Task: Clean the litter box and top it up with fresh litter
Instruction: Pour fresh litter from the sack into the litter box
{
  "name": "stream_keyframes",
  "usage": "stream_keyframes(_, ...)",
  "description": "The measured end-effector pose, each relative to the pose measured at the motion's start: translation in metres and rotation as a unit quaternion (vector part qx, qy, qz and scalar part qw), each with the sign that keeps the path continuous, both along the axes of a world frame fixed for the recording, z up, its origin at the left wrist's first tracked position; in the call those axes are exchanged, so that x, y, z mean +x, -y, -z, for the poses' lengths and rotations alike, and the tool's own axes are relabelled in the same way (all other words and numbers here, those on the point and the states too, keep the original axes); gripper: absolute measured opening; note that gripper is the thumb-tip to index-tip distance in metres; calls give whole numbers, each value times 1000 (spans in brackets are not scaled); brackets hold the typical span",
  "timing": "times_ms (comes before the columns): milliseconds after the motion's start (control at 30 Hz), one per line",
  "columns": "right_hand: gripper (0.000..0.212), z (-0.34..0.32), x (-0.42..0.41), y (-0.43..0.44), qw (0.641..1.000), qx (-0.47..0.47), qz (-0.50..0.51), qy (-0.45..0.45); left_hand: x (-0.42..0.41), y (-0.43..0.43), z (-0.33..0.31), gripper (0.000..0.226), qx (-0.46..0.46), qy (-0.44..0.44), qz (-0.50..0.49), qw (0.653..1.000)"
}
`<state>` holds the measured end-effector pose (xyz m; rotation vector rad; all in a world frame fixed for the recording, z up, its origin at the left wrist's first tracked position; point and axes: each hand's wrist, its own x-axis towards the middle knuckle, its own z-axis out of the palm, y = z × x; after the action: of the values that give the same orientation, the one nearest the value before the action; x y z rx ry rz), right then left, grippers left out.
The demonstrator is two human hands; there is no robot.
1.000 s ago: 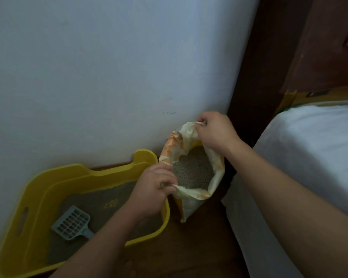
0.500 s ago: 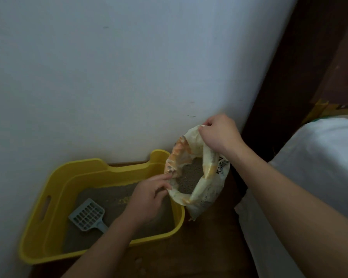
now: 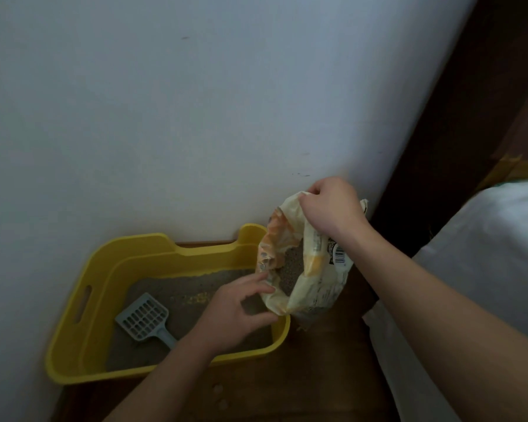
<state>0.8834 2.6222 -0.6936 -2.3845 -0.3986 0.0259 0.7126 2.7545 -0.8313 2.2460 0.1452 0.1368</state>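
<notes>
Pale wall fills the far side and the left, and dark wooden floor runs along the near edge. At the right a white sheet covers what looks like a bed, with a dark wooden frame rising behind it.

A yellow litter box sits on the floor against the wall, left of centre. Grey litter covers its bottom, with a few yellowish bits in the middle. A pale grey slotted scoop lies in the litter towards the near left, its handle pointing near and right.

A cream and orange bag hangs at the right end of the box. Its open mouth faces left and shows grey grains inside; a barcode is on its right side.

The right hand is at the top of the bag, fingers curled tight over the gathered far edge, gripping it and bearing it up.

The left hand reaches in over the box. Its fingers are spread and fairly straight, the tips touching the left lip of the bag's mouth, the thumb apart below. It does not grip the bag.
</notes>
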Motion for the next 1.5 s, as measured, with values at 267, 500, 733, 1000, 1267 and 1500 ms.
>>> stream_keyframes(267, 15, -3, -18, -9, 998, 38, -56, 8, -7, -5, 3, 37, -26, -3, -8, 1000)
stream_keyframes(500, 17, 1, -24, -15, 992, 75, -103, 5, -10, -6, 4, 25, -42, -16, -10, 999)
stream_keyframes(733, 13, 3, -29, -20, 988, 73, -135, 10, -10, -11, 11, 32, -45, -23, -17, 999)
stream_keyframes(1000, 15, 6, -36, -31, 989, 79, -127, 7, -10, -16, 22, 32, -18, -13, -27, 999)
stream_keyframes(1267, 16, 12, -45, -51, 989, 76, -127, 22, -15, -19, 25, 38, -13, -13, -19, 1000)
stream_keyframes(1500, 17, 15, -48, -63, 989, 63, -134, 30, -16, -20, 28, 36, -9, -9, -20, 1000)
